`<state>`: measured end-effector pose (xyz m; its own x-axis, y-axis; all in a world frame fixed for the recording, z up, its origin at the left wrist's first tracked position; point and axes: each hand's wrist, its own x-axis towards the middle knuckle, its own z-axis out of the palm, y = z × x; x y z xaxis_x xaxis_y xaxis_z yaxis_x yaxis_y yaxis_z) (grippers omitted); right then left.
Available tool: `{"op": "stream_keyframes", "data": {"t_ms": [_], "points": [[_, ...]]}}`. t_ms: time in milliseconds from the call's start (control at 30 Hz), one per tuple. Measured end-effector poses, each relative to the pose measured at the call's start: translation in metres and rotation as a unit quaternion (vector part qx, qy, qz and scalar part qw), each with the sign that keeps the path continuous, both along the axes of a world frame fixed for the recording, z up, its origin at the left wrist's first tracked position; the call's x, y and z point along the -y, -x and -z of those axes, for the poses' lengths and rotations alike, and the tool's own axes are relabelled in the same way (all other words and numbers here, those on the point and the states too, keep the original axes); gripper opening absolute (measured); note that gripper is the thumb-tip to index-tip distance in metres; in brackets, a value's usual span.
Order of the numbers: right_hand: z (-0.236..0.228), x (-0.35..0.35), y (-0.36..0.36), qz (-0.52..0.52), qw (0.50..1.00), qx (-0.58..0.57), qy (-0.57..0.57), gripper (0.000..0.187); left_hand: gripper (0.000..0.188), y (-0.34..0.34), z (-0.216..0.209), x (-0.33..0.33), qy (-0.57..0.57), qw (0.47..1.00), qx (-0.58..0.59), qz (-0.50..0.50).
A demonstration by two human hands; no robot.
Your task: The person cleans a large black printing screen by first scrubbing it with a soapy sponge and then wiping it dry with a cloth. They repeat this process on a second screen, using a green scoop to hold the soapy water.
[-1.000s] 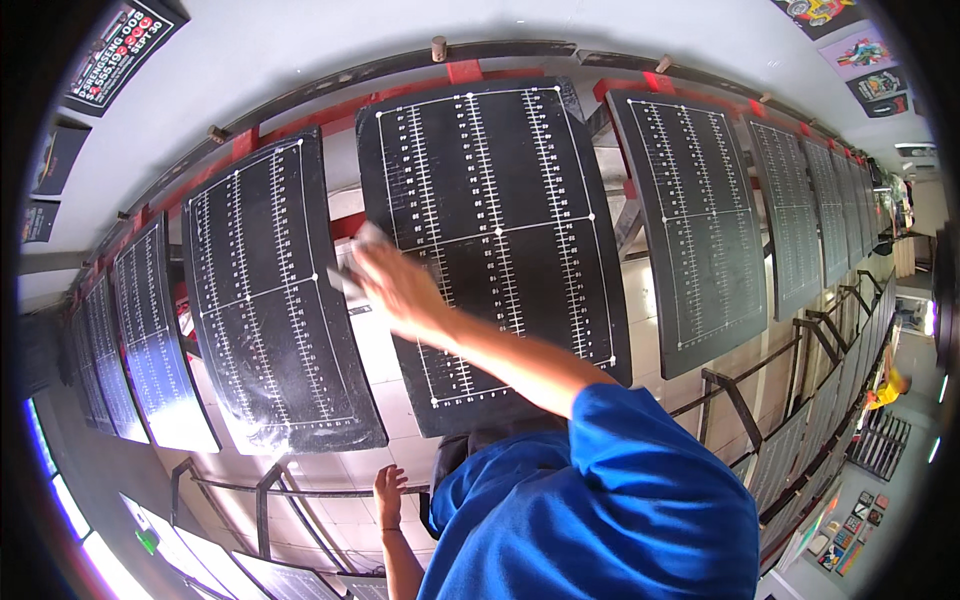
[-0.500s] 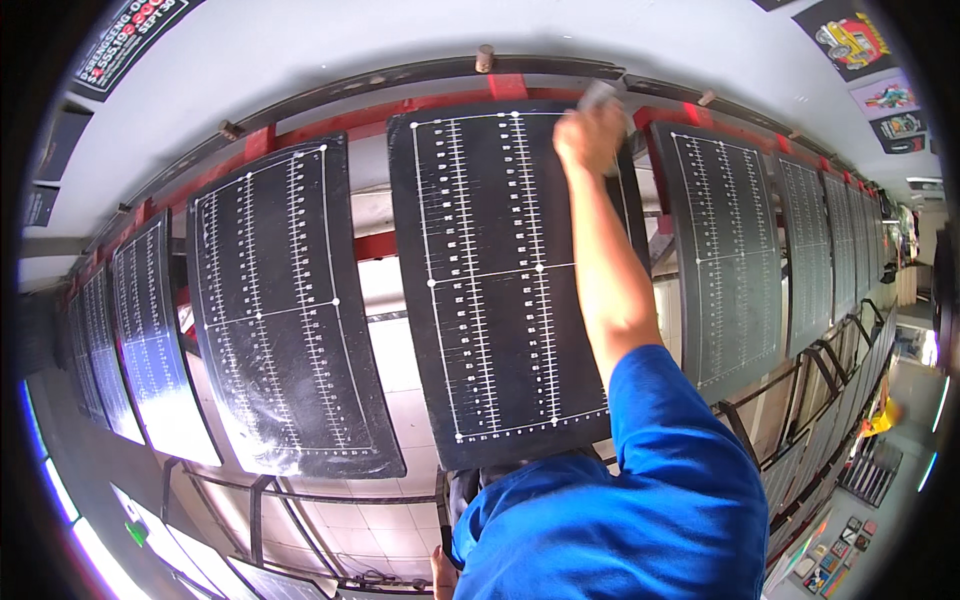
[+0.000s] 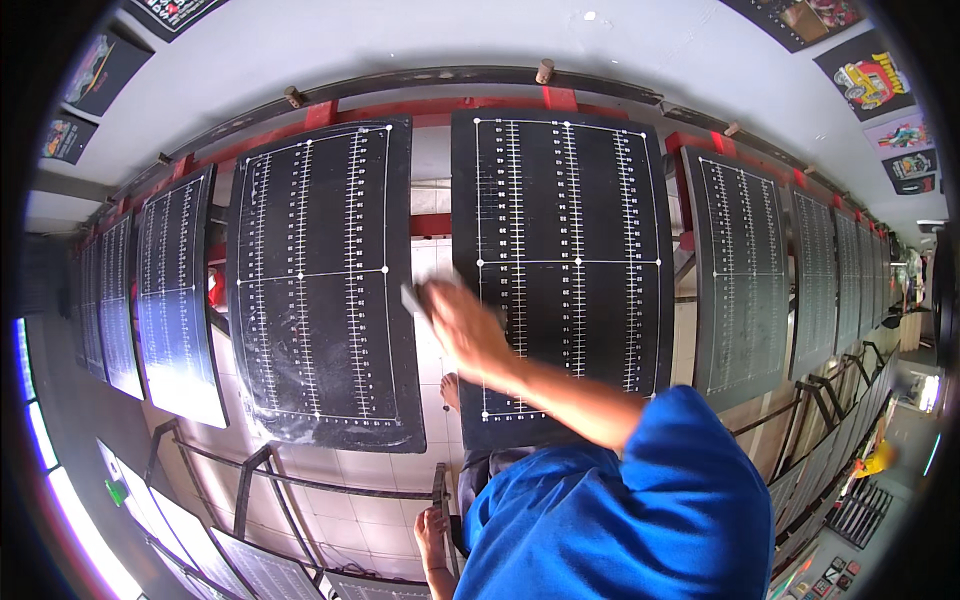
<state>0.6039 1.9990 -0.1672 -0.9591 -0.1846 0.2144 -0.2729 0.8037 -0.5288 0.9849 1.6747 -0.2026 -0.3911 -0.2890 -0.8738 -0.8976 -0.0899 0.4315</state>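
My right hand (image 3: 458,318) is closed on a flat, light-grey pad (image 3: 416,300), blurred by motion, whose exact kind I cannot make out. It hangs over the left edge of the middle black board (image 3: 610,330), beside the gap to the board on its left. White ruled lines, tick scales and dots mark this board. My left hand (image 3: 430,535) is low beside my body, its fingers curled at the end of a black metal rail (image 3: 440,488); the grip is partly hidden.
A similar board (image 3: 275,340) with pale smears stands left, and another marked board (image 3: 745,330) right. More boards line both sides. Red and black metal frames (image 3: 470,103) run behind them. A bare foot (image 3: 450,388) shows on the tiled floor. Pictures (image 3: 868,78) hang on the wall.
My right hand has swept from the middle board's far right corner toward me and across to its left edge, still with the pad. The view has shifted, and my left hand shows more fully.
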Motion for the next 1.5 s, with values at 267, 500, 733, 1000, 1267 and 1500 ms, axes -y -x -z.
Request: {"op": "stream_keyframes", "data": {"t_ms": [267,500,733,1000,1267,1500], "points": [[0.003,-0.018,-0.016,-0.042,0.998,0.009,-0.04,0.047,0.038,-0.061,0.021,0.01,0.044,0.985,0.079,0.145],[0.027,-0.145,0.218,0.169,0.973,-0.132,-0.087,0.052,0.04,-0.057,-0.004,0.005,0.083,0.977,0.005,0.195],[0.032,-0.377,0.132,0.44,0.874,-0.086,-0.189,0.052,0.039,-0.027,0.018,0.034,0.053,0.981,0.011,0.187],[0.006,-0.272,-0.112,0.358,0.925,-0.024,-0.127,0.07,0.023,0.126,0.052,-0.026,-0.009,0.836,-0.123,0.535],[0.014,-0.157,-0.279,0.532,0.839,-0.016,-0.113,0.06,0.048,0.14,0.027,-0.118,-0.145,0.59,-0.135,0.783],[-0.001,0.064,-0.171,0.21,0.976,-0.037,-0.037,0.052,0.049,0.135,0.043,-0.075,-0.123,0.58,-0.19,0.782]]}}
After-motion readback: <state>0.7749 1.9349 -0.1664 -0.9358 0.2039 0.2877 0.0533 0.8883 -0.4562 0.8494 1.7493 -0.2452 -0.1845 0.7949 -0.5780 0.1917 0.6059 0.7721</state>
